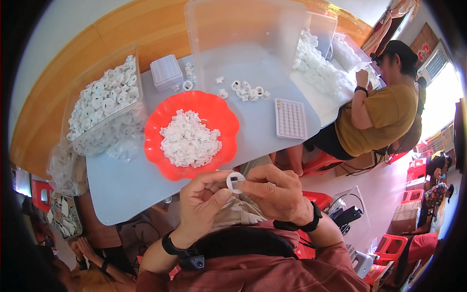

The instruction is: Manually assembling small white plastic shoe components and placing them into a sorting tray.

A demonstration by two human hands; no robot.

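Observation:
Between my two hands is a small round white plastic part (236, 182) with a dark rectangular slot. My left hand (206, 194) pinches its left edge with thumb and fingers. My right hand (279, 193) presses its fingertips against the right side of the part; whether a second small piece sits under them I cannot make out. Both hands are in front of my lap, just off the table's near edge. Beyond them stands a red scalloped bowl (228, 138) heaped with small white plastic pieces (188, 138).
On the blue-grey table (121, 190), a clear bin (104, 121) of round white parts stands left. White trays (291, 119) (166, 72) and loose round parts (250, 91) lie farther back. A translucent lid (243, 39) leans behind. A co-worker (389, 112) sits right, beside white pieces.

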